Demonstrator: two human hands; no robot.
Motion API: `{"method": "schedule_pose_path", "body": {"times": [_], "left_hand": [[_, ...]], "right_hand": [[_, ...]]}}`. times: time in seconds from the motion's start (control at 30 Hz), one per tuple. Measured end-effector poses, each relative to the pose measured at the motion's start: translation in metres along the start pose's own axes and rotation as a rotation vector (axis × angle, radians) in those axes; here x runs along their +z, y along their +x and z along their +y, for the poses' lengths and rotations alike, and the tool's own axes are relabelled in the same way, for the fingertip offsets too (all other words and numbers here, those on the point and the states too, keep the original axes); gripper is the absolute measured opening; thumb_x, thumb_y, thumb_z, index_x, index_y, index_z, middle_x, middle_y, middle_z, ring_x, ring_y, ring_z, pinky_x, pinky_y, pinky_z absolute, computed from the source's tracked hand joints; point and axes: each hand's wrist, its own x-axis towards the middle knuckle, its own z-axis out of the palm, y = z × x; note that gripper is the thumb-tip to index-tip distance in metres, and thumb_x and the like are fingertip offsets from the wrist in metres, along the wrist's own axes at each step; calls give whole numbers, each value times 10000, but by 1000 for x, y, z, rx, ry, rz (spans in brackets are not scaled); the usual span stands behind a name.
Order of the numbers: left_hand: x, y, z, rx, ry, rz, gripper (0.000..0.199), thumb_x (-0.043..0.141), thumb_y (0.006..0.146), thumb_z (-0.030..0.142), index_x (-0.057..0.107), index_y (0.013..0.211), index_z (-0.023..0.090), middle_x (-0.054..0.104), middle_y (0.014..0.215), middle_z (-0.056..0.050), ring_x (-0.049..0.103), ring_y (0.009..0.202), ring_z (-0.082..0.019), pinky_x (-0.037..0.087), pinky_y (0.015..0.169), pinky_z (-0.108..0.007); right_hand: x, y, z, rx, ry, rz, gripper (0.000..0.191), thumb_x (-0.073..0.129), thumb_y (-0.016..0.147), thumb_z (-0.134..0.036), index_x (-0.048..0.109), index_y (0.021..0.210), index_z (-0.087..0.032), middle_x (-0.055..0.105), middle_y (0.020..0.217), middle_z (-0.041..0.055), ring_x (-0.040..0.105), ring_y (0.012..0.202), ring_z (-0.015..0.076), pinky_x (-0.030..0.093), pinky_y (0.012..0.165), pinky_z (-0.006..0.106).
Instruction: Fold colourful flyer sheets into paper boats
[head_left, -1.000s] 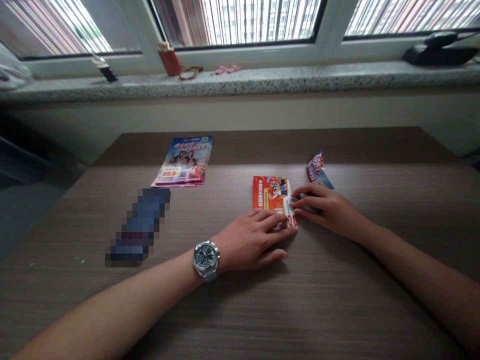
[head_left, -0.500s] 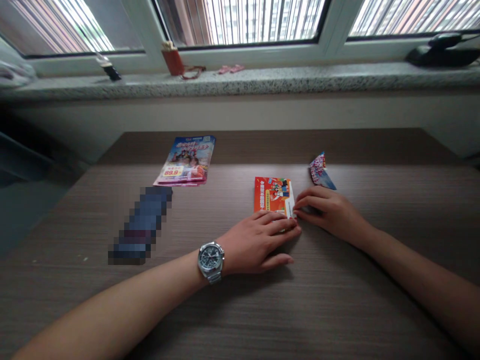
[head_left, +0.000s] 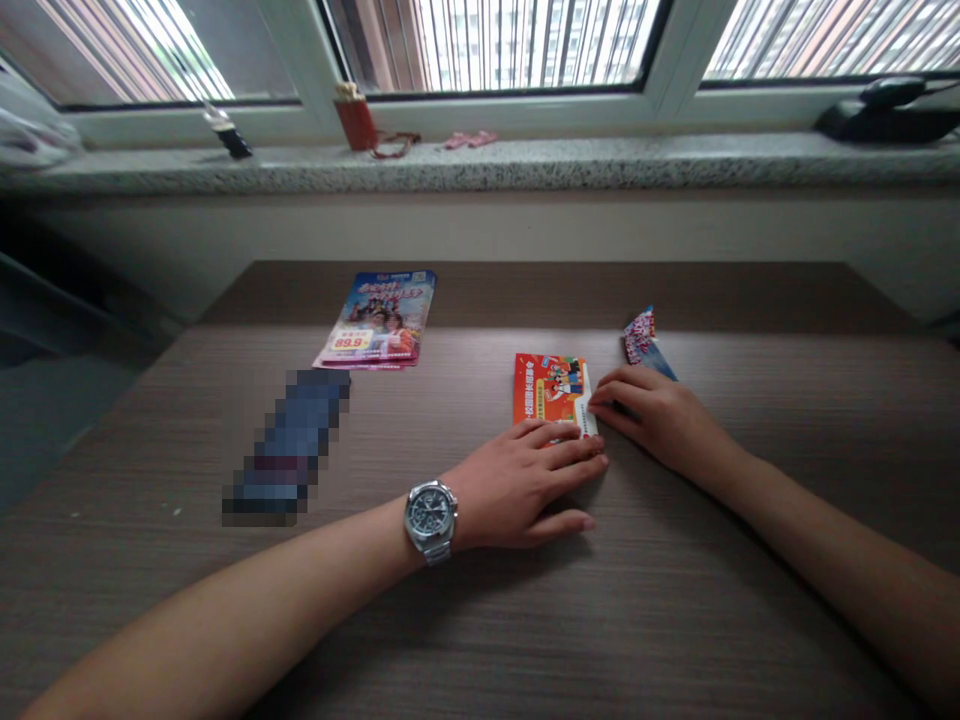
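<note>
Red leaflet (head_left: 546,392) — cartoon figures, white strip (partly covered), left hand (head_left: 514,485) spread over it, right hand (head_left: 664,415) bunched, grip unclear

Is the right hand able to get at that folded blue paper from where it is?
Probably yes. The folded blue paper lies just beyond the right hand, and nothing visible blocks the way, though the hand would have to leave the right edge of the red leaflet.

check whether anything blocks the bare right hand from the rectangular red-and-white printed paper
Nothing visible does: the right hand is at the right edge of the printed paper. The left hand covers its near part.
</note>
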Motion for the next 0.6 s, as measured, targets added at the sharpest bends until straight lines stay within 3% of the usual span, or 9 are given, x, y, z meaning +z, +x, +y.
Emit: {"method": "schedule_pose_path", "body": {"times": [0.27,0.6], "left_hand": [[0,0,0,3,-10,-5,585,425,1022,527,424,1497,186,415,1584,-62,374,1432,-294,305,1175,-491],[-3,-1,1,-13,-1,-35,594,401,1026,537,407,1509,193,389,1601,-44,347,1452,-283,287,1192,-479]], "right_hand": [[2,10,4,50,-42,33,162,547,981,-245,678,897,-199,685,939,92,661,884,238,523,818,367],[8,36,22,106,-166,56,137,570,951,-219,673,867,-186,667,922,81,643,778,213,494,716,324]]}}
